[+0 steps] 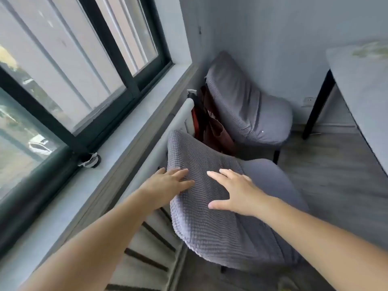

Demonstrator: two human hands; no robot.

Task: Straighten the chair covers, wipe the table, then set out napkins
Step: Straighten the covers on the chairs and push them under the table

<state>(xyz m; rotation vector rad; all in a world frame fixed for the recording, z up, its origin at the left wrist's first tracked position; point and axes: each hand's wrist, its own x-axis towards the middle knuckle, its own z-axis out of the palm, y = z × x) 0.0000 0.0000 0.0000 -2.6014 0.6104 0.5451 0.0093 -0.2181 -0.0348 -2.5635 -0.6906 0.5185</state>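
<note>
Only on chair covers so far: both hands flat, left hand (168,183) and right hand (235,192) gripping nothing, smoothing the near cover (201,223); desk (365,97) unwiped, no napkins

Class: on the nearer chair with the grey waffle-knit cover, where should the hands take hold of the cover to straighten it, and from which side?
Grip the grey waffle-knit cover along the backrest's top edge, coming from above, one hand at each end. The left hand and right hand lie flat on the backrest; its fabric hangs down from that rim, so pulling there should take up slack.

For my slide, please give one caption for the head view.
Both hands smooth the near chair's grey cover.
</note>
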